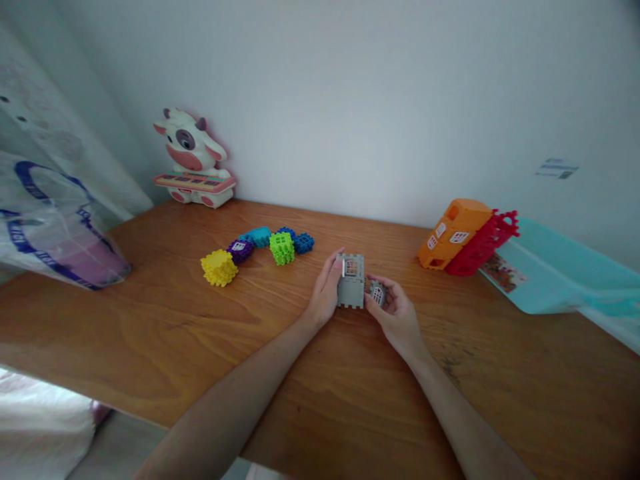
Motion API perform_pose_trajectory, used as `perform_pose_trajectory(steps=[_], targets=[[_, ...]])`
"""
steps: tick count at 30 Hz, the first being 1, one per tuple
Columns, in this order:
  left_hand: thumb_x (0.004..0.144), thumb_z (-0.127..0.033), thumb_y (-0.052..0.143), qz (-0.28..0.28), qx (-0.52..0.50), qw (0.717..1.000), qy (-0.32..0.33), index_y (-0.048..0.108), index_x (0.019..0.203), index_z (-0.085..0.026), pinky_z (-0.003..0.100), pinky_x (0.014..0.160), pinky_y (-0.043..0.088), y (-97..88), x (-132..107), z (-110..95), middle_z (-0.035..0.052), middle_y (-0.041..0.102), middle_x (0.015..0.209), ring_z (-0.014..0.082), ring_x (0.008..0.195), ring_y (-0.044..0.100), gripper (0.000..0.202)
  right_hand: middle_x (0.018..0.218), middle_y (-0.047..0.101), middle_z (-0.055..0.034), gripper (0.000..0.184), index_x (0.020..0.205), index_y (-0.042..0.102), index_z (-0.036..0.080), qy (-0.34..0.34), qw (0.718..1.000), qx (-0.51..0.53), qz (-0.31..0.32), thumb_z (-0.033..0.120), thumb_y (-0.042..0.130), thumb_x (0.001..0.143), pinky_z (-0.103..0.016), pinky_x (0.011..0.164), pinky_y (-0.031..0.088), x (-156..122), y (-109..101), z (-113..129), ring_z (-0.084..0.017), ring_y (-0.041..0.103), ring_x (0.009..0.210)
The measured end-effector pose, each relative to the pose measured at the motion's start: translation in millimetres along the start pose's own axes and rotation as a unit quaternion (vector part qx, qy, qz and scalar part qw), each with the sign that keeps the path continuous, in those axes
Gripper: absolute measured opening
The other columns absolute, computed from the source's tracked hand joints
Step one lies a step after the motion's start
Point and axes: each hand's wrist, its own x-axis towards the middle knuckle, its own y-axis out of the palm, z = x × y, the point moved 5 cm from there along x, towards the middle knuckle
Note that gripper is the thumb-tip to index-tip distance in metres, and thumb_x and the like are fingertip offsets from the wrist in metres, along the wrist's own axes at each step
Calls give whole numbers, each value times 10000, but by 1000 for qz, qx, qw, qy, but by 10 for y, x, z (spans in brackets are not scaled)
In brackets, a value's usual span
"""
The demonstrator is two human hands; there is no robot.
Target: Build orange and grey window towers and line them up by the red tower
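Note:
A grey toy block cube with a small window panel stands on the wooden table between my hands. My left hand grips its left side, fingers curled round the top edge. My right hand is closed on a small grey block piece held against the cube's right side. Both forearms reach in from the bottom of the view.
A row of cubes lies to the left: yellow, purple, teal, green, blue. An orange block and a red block lean on a turquoise lid. A cow toy keyboard and a plastic bag sit at the left.

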Motion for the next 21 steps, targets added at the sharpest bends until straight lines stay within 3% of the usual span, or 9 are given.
perform_pose_trajectory(steps=[3, 7, 11, 13, 21], targets=[[793, -407, 770, -11, -43, 999, -27, 633, 1215, -245, 279, 872, 534, 17, -4, 5, 34, 704, 1139, 194, 1006, 662, 472, 1298, 613, -114, 443, 1171, 626, 257, -45, 998, -46, -19, 433, 756, 785, -461, 954, 558, -17, -36, 88, -260, 649, 1113], [758, -429, 794, -37, -156, 983, -88, 649, 1112, -176, 294, 830, 555, 40, 35, 41, 55, 718, 1031, 179, 881, 685, 459, 1261, 572, -95, 462, 1268, 625, 287, -107, 981, -155, -46, 382, 732, 829, -484, 1025, 502, -32, -88, 181, -253, 606, 1143], [802, -408, 755, -47, -232, 963, -132, 670, 1059, -132, 267, 789, 568, 33, 86, 59, 59, 729, 940, 150, 773, 689, 386, 1272, 595, -103, 659, 1396, 496, 272, -116, 983, -127, -57, 347, 775, 804, -493, 1045, 497, -31, -92, 124, -249, 624, 1135], [838, -386, 719, -45, -261, 954, -142, 675, 1041, -135, 260, 799, 573, 23, 99, 51, 49, 733, 915, 140, 758, 693, 326, 1296, 586, -115, 672, 1390, 492, 247, -131, 982, -125, -57, 337, 789, 793, -488, 1046, 504, -40, -81, 119, -256, 621, 1160], [968, -395, 496, 10, -323, 917, -234, 684, 917, -114, 305, 779, 610, 65, 68, -2, 103, 750, 851, 193, 778, 733, 342, 1256, 591, -121, 553, 1352, 545, 251, -270, 914, -302, -29, 282, 750, 839, -479, 973, 540, -110, 10, 410, -269, 591, 1154]])
